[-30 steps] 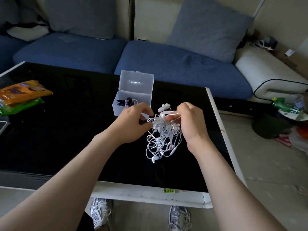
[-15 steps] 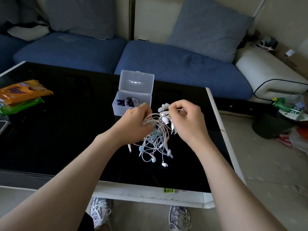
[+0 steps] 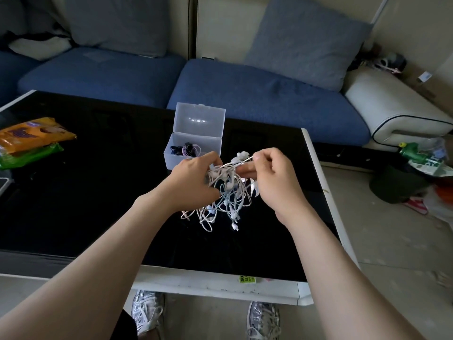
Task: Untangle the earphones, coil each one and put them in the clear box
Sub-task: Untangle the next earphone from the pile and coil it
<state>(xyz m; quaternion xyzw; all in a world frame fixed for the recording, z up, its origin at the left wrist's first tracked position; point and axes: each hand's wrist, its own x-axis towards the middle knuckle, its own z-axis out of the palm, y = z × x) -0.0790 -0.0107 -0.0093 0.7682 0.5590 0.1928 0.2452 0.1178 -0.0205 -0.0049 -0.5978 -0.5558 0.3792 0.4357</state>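
1. Just in front of the clear box point(image 3: 171, 163), lifted off the black glass table point(image 3: 98, 192), hangs the tangle of white and pale-blue earphones point(image 3: 226, 198). The box stands open with its lid upright, and one dark-and-purple coiled earphone point(image 3: 188, 150) is already inside.
2. The left hand point(image 3: 193, 179), in front of the box, has its fingers curled into the top of the knot and grips a bundle of cords.
3. The right hand point(image 3: 274, 180), to the box's right, pinches a single white cord between thumb and forefinger, drawn taut toward the knot.
4. The step in hand looks like freeing one earphone. Hold the bundle loosely, trace the pinched cord to its plug or bud, and feed that end back through the loops. Hard tugging would likely tighten the knot.
5. The orange snack packet point(image 3: 31, 131), far left of the box, bears purple lettering too blurred to read. The yellow-green sticker point(image 3: 247, 279) on the table's near edge is also illegible.
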